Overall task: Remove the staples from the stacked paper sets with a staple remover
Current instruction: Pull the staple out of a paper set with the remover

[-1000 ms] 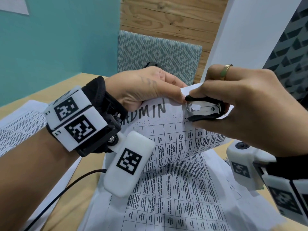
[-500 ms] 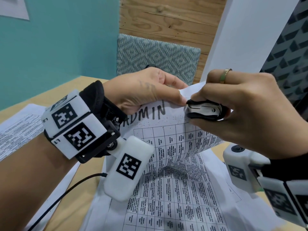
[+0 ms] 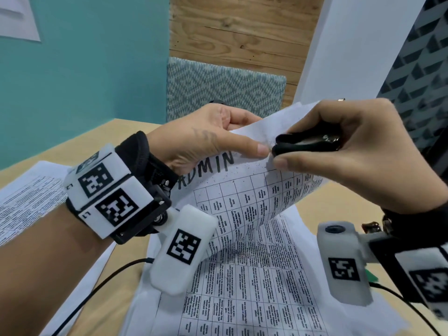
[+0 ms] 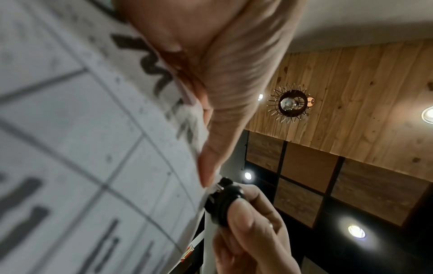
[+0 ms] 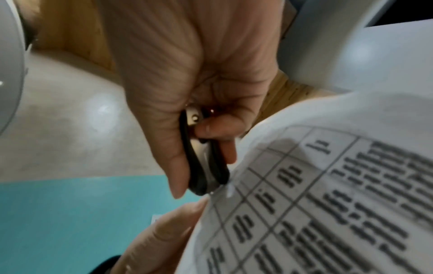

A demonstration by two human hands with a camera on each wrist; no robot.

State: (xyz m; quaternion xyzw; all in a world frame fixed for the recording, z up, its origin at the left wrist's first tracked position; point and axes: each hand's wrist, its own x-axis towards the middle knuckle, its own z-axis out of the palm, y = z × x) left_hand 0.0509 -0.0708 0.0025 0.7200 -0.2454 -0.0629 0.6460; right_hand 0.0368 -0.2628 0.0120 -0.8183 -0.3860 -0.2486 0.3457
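Left hand pinching the raised top edge of the paper set above the table, right hand clamped on the black staple remover, its tip touching that edge beside the left thumb

Matt printed paper set, glossy black, seemingly plastic staple remover with metal inside, wood-grain table.

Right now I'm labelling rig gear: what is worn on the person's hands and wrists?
Left hand: black wrist strap carrying white blocks with black square-code markers, black cable trailing. Right hand: ring on one finger, dark cuff, similar white marker blocks and cable.
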